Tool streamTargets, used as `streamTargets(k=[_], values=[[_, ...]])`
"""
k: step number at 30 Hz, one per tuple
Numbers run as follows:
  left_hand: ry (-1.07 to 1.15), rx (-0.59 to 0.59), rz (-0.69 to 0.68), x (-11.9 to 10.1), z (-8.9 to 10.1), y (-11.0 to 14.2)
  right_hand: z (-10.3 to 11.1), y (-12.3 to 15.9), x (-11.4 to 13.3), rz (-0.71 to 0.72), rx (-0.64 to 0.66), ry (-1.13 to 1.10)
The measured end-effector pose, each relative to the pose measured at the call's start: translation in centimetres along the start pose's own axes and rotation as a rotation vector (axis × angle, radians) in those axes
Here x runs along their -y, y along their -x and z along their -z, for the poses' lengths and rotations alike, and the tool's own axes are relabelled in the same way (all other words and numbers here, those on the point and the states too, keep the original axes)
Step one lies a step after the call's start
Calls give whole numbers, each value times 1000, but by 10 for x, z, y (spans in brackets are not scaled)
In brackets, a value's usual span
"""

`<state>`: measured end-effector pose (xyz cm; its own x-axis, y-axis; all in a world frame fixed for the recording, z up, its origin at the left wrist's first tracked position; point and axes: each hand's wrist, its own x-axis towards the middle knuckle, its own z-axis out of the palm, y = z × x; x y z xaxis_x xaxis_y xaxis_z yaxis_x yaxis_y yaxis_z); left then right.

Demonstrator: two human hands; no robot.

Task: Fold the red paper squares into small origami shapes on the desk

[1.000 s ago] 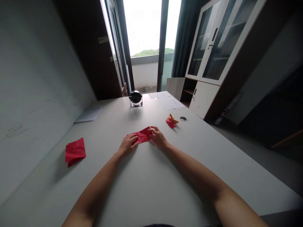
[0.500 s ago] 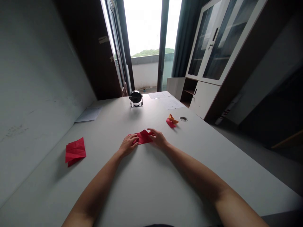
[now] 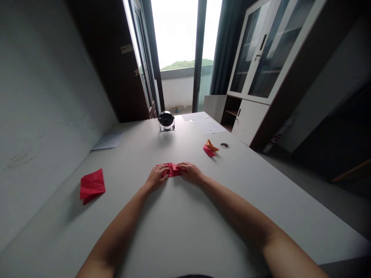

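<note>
A folded piece of red paper [image 3: 172,172] lies on the white table between my two hands. My left hand [image 3: 156,177] rests on its left end, with the fingers bent over the paper and holding it against the tabletop. On the right end, my right hand [image 3: 191,172] presses its fingers onto a raised flap that lies folded toward the middle. Both palms and the ends of the paper beneath the fingers are partly hidden.
Another folded red paper [image 3: 92,186] lies at the left. Beyond my right hand sit a red and orange folded paper shape [image 3: 210,148] and a round cable hole [image 3: 224,145]. A round black device on a stand [image 3: 166,121] and paper sheets [image 3: 213,126] are farther back.
My right hand has come down and slightly left onto the red paper, and its pointed flap has been pushed lower and leftward. My left hand stays in place.
</note>
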<state>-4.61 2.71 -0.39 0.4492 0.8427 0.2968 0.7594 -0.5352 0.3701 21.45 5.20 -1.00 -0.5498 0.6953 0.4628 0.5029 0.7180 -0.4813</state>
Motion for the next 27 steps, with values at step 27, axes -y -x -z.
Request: streamTargets(k=[27], values=[[14, 14, -111, 3, -5, -2, 2, -3, 1, 134, 30, -41]])
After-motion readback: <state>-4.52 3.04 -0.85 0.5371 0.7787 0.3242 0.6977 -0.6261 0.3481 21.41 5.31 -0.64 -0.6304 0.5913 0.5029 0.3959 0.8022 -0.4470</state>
